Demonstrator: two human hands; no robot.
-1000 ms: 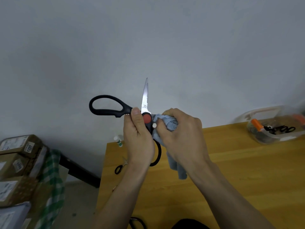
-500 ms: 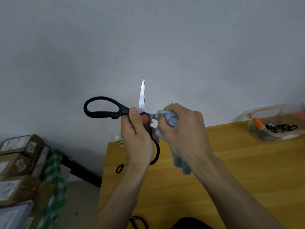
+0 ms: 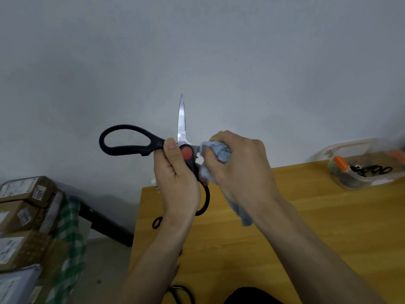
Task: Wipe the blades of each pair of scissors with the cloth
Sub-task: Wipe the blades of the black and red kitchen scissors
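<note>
1. The worktop (image 3: 317,227) is yellow wood against a grey wall; the work goes on in the air above its left end.
2. The scissors (image 3: 186,153), large, black-handled, with a red pivot, are opened wide. One toothed blade points straight up, bare and shiny. The other blade runs right, hidden in the cloth (image 3: 221,151).
3. The left hand (image 3: 177,178) grips the scissors at the pivot, fingers wrapped round the lower handle, thumb by the red button.
4. The right hand (image 3: 238,170) has its fingers clamped on the blue cloth, bunched round the hidden blade. I judge this pair about half wiped; the upright blade may still need a pass.
5. A clear plastic tub (image 3: 361,170) at the far right holds more scissors, so much of the task seems left.
6. Small black handles (image 3: 157,222) lie at the worktop's left edge. Cardboard boxes (image 3: 24,207) stand on the floor to the left, well apart; nothing blocks the wiping.
</note>
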